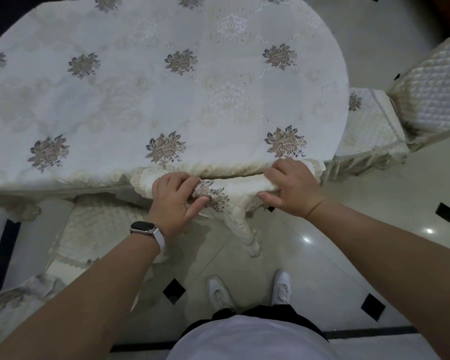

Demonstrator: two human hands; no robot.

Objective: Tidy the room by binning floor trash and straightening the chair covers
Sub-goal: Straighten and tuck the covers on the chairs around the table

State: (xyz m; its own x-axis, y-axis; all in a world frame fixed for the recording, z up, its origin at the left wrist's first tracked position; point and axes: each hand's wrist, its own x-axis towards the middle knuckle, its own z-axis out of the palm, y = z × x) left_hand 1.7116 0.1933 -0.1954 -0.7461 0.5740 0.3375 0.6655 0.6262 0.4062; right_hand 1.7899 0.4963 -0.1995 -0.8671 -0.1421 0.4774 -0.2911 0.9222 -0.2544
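Head view looks straight down on a person standing at the near edge of a table draped in a floral tablecloth (166, 100). Both hands work the chair cover (237, 187), a cream embroidered cloth over the top of a chair back that stands pushed in against the table's near edge. The left hand (176, 198), a watch (142, 227) on its wrist, grasps the cover's left part, fingers curled over the top and thumb pressing on the stitched flower. The right hand (291, 185) clasps the right end, fingers wrapped over the far side and thumb on the near face. Between them the cloth forms a taut ridge, likely because pulling outward from 2 points evens out bunching and centres the cover. Its pointed flap (247, 229) hangs toward the tiled floor (348, 229), skewed a little right, so the cover seems not yet square. 2 more covered chairs show, one at the right (369, 126) and one at the near left (94, 224)
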